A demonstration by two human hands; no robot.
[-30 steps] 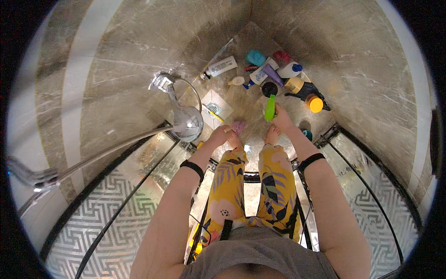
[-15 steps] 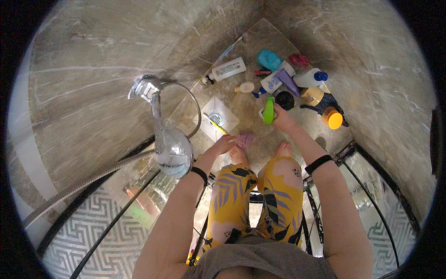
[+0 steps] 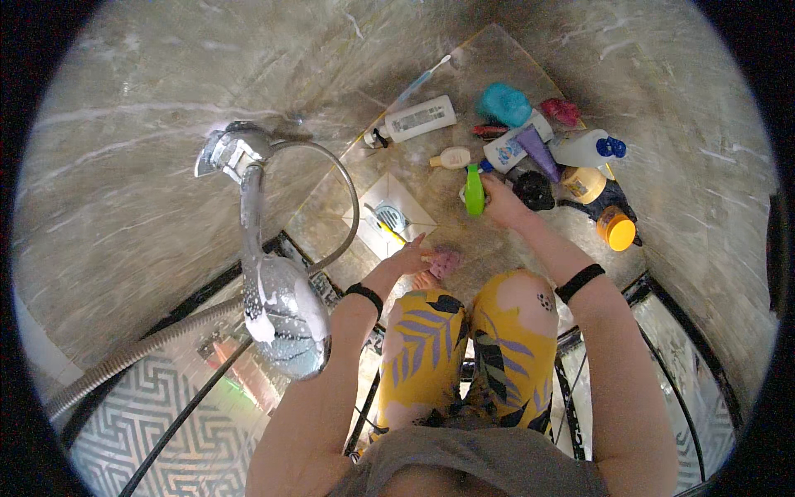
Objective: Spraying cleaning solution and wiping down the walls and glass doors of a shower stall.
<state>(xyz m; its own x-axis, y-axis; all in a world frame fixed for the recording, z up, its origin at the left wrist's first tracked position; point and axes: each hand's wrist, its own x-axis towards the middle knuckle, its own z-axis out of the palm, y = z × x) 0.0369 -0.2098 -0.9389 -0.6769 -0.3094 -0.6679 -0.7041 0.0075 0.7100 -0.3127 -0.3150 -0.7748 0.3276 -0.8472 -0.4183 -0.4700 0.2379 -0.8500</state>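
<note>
My left hand (image 3: 408, 258) is low over the floor, closed on the end of a yellow toothbrush (image 3: 391, 230). The brush's other end reaches across the round metal drain (image 3: 389, 218) in its white square tile. Right beside that hand lies a mauve bath puff (image 3: 445, 263). My right hand (image 3: 500, 204) is wrapped round a bottle with a bright green side (image 3: 474, 190); my fingers hide part of it. Just right of this hand is a round black item (image 3: 532, 190). A small cream bottle (image 3: 452, 157) lies beyond the green one.
A chrome shower head (image 3: 290, 319) and hose hang at the left. Toward the corner lie a white pump bottle (image 3: 421, 118), a blue toothbrush (image 3: 422, 80), a turquoise puff (image 3: 504, 103), a purple tube (image 3: 537, 152), a blue-capped bottle (image 3: 582, 149) and an orange-lidded jar (image 3: 617, 229).
The view has shifted, and the shower head appears lower and nearer. My right hand has moved the green bottle left, away from the black item. My left hand stays by the drain with the toothbrush.
</note>
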